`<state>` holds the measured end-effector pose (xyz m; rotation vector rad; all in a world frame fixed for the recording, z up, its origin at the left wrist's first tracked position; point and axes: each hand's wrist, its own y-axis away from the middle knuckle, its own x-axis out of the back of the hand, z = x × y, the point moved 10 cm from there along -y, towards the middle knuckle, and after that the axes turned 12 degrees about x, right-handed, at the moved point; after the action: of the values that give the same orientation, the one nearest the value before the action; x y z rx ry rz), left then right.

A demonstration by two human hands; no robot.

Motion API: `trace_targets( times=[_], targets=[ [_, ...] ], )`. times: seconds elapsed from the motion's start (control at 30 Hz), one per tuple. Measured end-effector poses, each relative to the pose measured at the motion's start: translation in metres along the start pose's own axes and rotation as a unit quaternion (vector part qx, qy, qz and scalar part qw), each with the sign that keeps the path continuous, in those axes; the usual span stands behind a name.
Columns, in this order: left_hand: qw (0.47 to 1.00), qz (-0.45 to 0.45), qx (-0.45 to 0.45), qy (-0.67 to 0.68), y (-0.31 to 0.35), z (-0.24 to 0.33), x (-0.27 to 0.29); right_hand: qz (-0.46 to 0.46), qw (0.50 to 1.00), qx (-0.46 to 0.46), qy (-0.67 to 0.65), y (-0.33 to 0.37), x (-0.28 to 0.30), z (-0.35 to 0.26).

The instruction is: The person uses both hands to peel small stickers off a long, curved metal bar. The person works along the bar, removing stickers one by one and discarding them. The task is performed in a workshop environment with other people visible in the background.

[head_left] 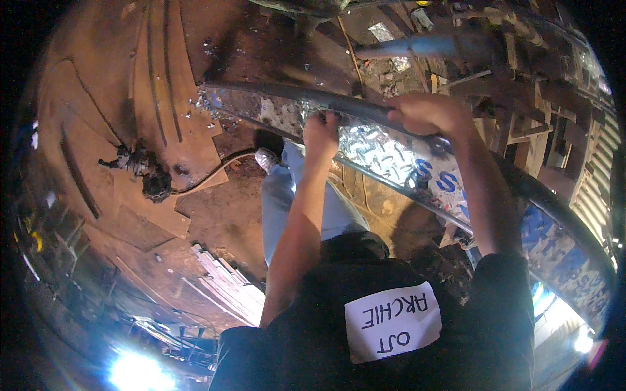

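Note:
A long, shallow tray [267,109] with blue lettering slants across in front of me. Many small shiny metal pieces [381,156] lie heaped in its middle. Along its far side runs a thick dark rail [352,104]. My left hand [321,135] is over the tray at the left end of the heap, fingers curled together; whatever may be between the fingertips is too small to name. Farther right, my right hand [430,112] is closed on the dark rail, with its fingertips pointing left. More small bits [207,101] are scattered about the tray's left end.
Brown sheets [189,130] cover the floor at left. A dark, lumpy tool [155,186] with a hose [222,161] lies there. White strips [225,280] are stacked behind my legs. At right are wooden pieces [521,127] and a blue pipe [424,47]. A bright lamp [140,373] shines lower left.

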<state>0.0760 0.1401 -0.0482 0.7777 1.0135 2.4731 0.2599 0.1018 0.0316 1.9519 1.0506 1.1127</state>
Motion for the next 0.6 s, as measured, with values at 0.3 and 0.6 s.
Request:
trace_targets(
  times=[0.3,0.6],
  targets=[
    [0.989,0.066,-0.128,-0.025,0.036,0.027,0.023,-0.038,0.999,-0.018,0.020,0.005,0.008,-0.011],
    [0.956,0.169,-0.174,-0.164,0.052,0.046,0.023,-0.070,0.997,-0.039,0.007,0.010,0.013,-0.022]
  ],
)
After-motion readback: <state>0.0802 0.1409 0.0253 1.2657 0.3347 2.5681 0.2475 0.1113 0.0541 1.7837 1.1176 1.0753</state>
